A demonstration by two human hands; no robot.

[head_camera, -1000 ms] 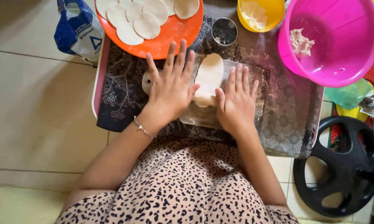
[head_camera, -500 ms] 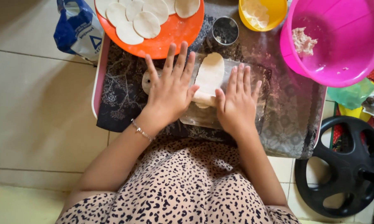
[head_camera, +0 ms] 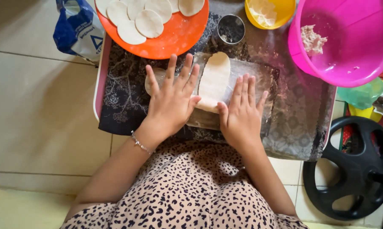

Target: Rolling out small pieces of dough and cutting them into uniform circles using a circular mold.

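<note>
Dough (head_camera: 215, 80), rolled into a pale oval sheet, lies at the centre of the frame on a clear plastic sheet (head_camera: 265, 80) spread over a dark patterned cloth (head_camera: 123, 93). Across its near end runs what seems to be a rolling pin (head_camera: 154, 79), mostly hidden under the palms, with only its rounded end showing left of centre. The left hand (head_camera: 172, 104) presses flat on that pin, fingers spread and straight, gripping nothing. The right hand (head_camera: 241, 116) lies flat just beside it, fingers stretched out and close together, its thumb touching the dough's lower edge.

At the top of the frame an orange plate (head_camera: 178, 38) holds several round dough discs (head_camera: 148, 23). Just right of the plate stands a small metal cup (head_camera: 231, 29), then a yellow bowl (head_camera: 280, 12), and in the upper right a large pink bowl (head_camera: 361, 63) with a lump of dough (head_camera: 312, 39) inside. A blue and white bag (head_camera: 77, 29) sits on the tiled floor at upper left. A black wheel-like disc (head_camera: 357, 169) lies at lower right.
</note>
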